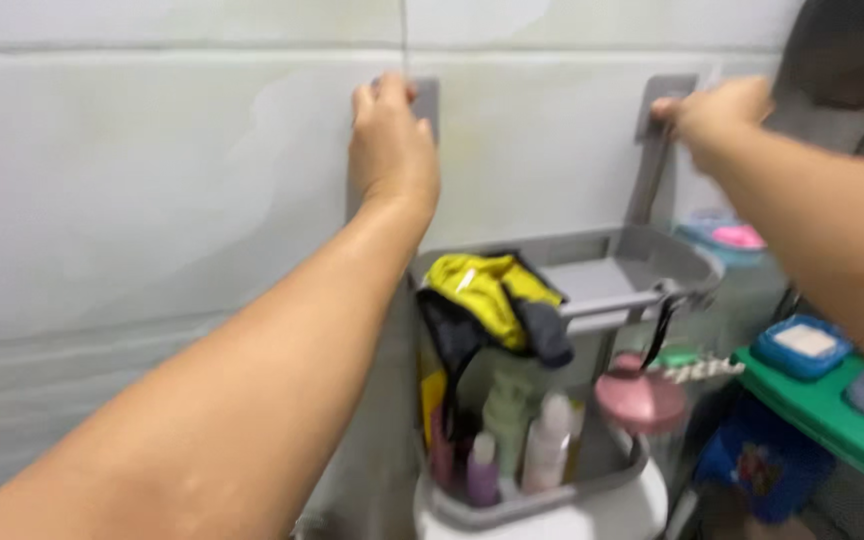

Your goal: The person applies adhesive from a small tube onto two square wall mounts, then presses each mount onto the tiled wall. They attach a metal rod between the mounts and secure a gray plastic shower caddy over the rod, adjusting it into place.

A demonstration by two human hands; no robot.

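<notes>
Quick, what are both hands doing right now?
Left hand: closed on the rack's left grey mount.
Right hand: blurred, gripping the right grey mount.

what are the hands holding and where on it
Both hands grip the grey wall rack by its top mounting brackets: the left hand on the left bracket, the right hand on the right bracket.

Pale green, white and purple bottles [512,440] stand upright together in the grey rack's [592,480] bottom tier.
</notes>
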